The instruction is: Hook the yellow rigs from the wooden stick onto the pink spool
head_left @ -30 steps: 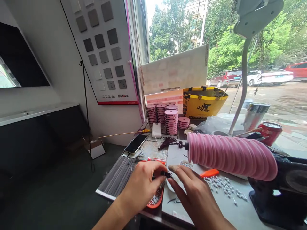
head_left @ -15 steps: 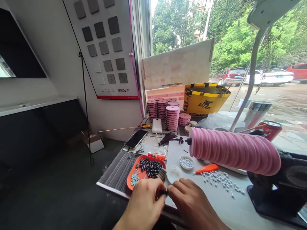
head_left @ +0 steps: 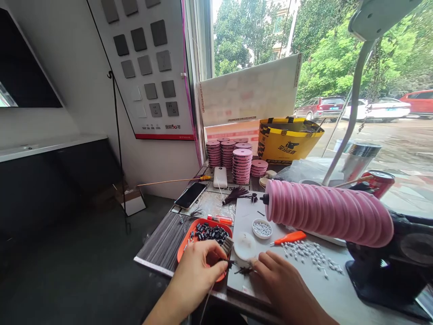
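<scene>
My left hand (head_left: 199, 266) is over the near side of an orange tray (head_left: 182, 243) holding small black cylindrical pieces (head_left: 211, 232). Its thumb and index finger pinch a small dark bristly piece (head_left: 230, 262), and a thin pale line hangs beneath that hand. On the grey board, my right hand (head_left: 275, 273) rests with curled fingers; whatever the fingertips hold is hidden. Just left of them lies a dark tuft (head_left: 245, 271). A round white disc (head_left: 245, 246) is beyond the tuft, and a bristled brush (head_left: 227, 245) leans at the tray's right edge.
Grey beads fill a white dish (head_left: 262, 229); loose pin-ended beads (head_left: 311, 255) lie beside an orange-handled tool (head_left: 291, 237). A row of pink spools (head_left: 328, 210) sits on a black machine at right. Farther back are stacked spools (head_left: 242, 167), a phone (head_left: 191, 195) and a yellow bag (head_left: 291, 146).
My hands have moved apart from where they met around a dark piece. The right shifted rightward onto the board, the left slightly leftward; the dark tuft between them now shows.
</scene>
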A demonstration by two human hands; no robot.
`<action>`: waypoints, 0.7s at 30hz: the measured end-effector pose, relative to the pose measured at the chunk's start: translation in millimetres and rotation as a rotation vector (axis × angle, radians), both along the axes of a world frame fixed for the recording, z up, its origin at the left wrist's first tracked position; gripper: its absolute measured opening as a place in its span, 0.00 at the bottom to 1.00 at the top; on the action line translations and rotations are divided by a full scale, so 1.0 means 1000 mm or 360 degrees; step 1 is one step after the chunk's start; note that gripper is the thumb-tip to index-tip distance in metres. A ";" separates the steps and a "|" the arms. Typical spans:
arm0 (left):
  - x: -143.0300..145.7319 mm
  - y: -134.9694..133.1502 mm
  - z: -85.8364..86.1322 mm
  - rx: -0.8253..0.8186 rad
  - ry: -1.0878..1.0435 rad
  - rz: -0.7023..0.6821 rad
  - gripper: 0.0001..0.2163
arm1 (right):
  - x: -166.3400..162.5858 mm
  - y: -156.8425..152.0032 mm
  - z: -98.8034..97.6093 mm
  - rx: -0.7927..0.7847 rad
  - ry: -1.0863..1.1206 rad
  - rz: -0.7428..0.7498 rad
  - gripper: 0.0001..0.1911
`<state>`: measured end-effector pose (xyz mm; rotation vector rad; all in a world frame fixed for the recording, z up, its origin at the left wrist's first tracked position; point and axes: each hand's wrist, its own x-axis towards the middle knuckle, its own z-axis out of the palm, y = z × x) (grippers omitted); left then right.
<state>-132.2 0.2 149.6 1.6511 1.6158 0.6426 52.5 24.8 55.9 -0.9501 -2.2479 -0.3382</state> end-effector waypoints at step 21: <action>0.033 0.180 -0.001 -0.0487 -0.0030 -0.0367 0.01 | 0.022 -0.015 -0.003 -0.0773 0.0846 -0.0187 0.15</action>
